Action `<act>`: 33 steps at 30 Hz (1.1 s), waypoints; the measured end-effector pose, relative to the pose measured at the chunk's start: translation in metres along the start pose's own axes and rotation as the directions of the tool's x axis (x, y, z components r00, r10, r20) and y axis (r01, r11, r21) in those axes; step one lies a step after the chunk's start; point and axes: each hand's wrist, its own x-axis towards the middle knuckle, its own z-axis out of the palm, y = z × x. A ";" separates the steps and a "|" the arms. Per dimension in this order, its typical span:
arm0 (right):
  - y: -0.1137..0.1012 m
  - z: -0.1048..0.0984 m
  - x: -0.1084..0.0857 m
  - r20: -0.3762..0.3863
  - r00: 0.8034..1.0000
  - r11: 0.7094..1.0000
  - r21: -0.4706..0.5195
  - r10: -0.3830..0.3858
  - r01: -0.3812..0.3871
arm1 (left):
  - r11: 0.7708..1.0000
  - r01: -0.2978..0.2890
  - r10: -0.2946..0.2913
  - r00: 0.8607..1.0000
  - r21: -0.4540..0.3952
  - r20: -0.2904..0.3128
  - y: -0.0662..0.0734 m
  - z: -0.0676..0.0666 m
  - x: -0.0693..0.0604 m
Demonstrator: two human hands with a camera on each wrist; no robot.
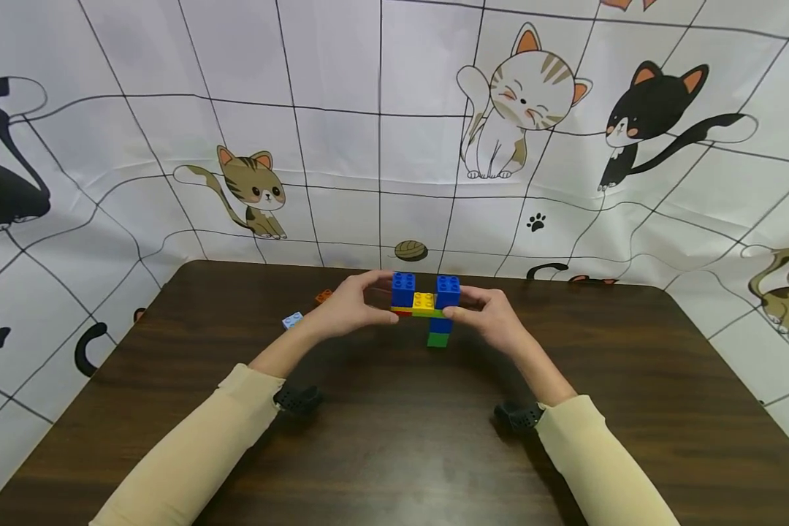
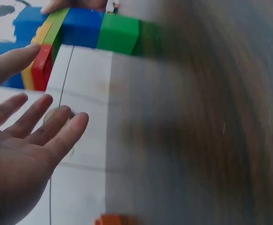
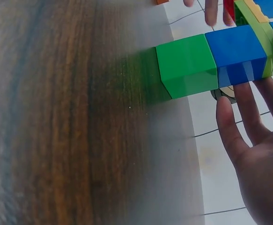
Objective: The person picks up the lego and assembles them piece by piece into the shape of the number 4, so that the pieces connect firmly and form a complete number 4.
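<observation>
Near left hand (image 1: 351, 308), orange brick (image 1: 324, 296)

- I see a dark brown, wood-grained bench (image 1: 394, 453) filling the lower half of my head view, its far corners rounded.
- Left of centre, I have a light blue brick (image 1: 292, 320) lying on it.
- Just above and right of that, an orange brick (image 1: 323, 296).
- Right of centre, my brick structure (image 1: 438, 326) stands on its green bottom brick (image 1: 437, 340).
</observation>
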 end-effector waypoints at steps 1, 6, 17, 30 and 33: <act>0.000 0.000 0.000 -0.003 1.000 1.000 0.001 0.004 -0.004 | 1.000 -0.013 0.013 1.000 -0.006 -0.012 -0.001 -0.004 -0.002; 0.002 -0.003 0.000 -0.015 1.000 1.000 -0.011 0.023 -0.023 | 0.996 -0.090 0.090 0.986 0.006 -0.141 -0.001 -0.023 -0.010; 0.005 -0.002 0.001 -0.015 0.999 0.999 0.000 0.038 -0.038 | 0.985 0.055 -0.027 0.985 0.164 -0.169 -0.032 -0.067 -0.047; 0.002 0.000 0.002 -0.004 0.999 0.999 -0.013 0.044 -0.044 | 0.943 0.200 -0.163 0.974 0.265 -0.158 -0.072 -0.082 -0.087; 0.001 0.002 0.004 0.001 0.999 0.999 -0.014 0.046 -0.046 | 0.937 0.228 -0.183 0.966 0.264 -0.183 -0.074 -0.081 -0.089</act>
